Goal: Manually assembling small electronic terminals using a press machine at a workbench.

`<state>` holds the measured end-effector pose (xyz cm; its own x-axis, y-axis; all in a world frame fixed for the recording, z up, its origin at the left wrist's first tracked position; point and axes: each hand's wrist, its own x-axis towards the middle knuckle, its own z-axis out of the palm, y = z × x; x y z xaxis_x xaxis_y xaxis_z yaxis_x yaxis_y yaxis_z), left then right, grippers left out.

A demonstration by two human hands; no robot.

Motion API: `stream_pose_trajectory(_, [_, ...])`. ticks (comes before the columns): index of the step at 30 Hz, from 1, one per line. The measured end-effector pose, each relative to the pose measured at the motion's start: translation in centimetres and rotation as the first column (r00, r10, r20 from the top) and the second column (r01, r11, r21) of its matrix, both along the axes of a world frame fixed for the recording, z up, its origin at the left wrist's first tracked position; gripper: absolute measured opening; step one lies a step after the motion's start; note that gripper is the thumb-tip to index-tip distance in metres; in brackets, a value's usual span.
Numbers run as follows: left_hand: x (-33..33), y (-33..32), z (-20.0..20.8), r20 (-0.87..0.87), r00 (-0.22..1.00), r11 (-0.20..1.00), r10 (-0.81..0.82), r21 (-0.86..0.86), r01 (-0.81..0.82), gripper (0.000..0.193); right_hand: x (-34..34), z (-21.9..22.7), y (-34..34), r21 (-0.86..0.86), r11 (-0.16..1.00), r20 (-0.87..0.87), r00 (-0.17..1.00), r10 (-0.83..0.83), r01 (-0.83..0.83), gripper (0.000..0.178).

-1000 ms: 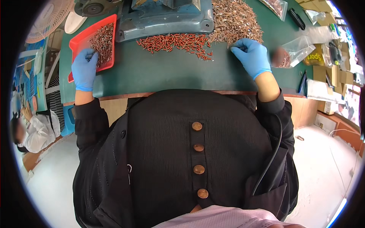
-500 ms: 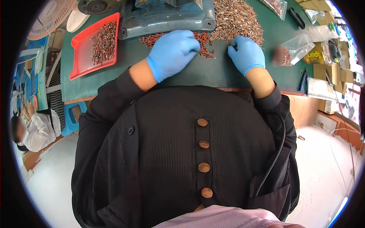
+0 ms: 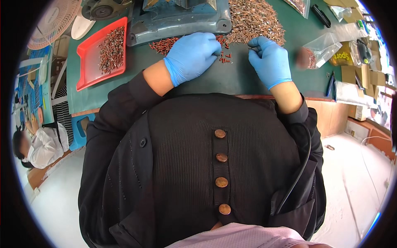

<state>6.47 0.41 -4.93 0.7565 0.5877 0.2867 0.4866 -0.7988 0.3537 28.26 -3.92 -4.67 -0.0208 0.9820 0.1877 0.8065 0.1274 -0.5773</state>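
My left hand [image 3: 192, 58], in a blue glove, rests at the near edge of a spread of small reddish-brown cylindrical pieces [image 3: 163, 44]. Its fingers are curled inward and hide whatever they hold. A few loose pieces [image 3: 225, 58] lie just right of its fingertips. At the near side of a large heap of small brown and silvery pieces [image 3: 256, 20] is my right hand [image 3: 271, 62], also gloved in blue. Its thumb and fingers are bent together, their darkened tips pointing left; anything between them is too small to make out.
A red tray [image 3: 84, 74] with similar pieces stands at left. Behind the spread sits a heavy dark machine base [image 3: 178, 31]. To the right lie a clear bag of pieces [image 3: 318, 53], a black tool [image 3: 321, 15] and blue-handled pliers [image 3: 330, 84]. A person [image 3: 45, 142] sits far left.
My left hand has shifted slightly right, over some of the loose pieces. The fingers of my right hand have changed their bend a little. The whole view has tilted slightly.
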Motion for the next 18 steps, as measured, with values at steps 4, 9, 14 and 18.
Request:
stream_pose_trajectory(4, [-0.5, 0.3, 1.0, 0.174, 0.983, 0.967, 0.056, -0.255, -0.01, 0.009, -0.8, 1.0, -0.2, 0.07, 0.997, -0.092, 0.995, 0.042, -0.035, 0.014])
stream_pose_trajectory(9, [-1.0, -0.8, 2.3, 0.506, 0.798, 0.619, 0.328, -0.753, 0.223, 0.012, -2.9, 2.4, -0.8, 0.063, 0.988, -0.349, 0.924, 0.157, -0.144, 0.013])
stream_pose_trajectory(14, [-1.5, -1.3, 3.1, 0.57, 0.72, 0.449, 0.396, -0.804, 0.39, 0.015, -4.5, 3.5, -0.8, 0.061, 0.971, -0.559, 0.798, 0.225, -0.231, 0.013])
stream_pose_trajectory(18, [-2.1, -1.3, 3.0, 0.606, 0.658, 0.246, 0.446, -0.79, 0.561, 0.019, -5.8, 3.5, -0.8, 0.148, 0.973, -0.712, 0.664, 0.229, -0.178, 0.008])
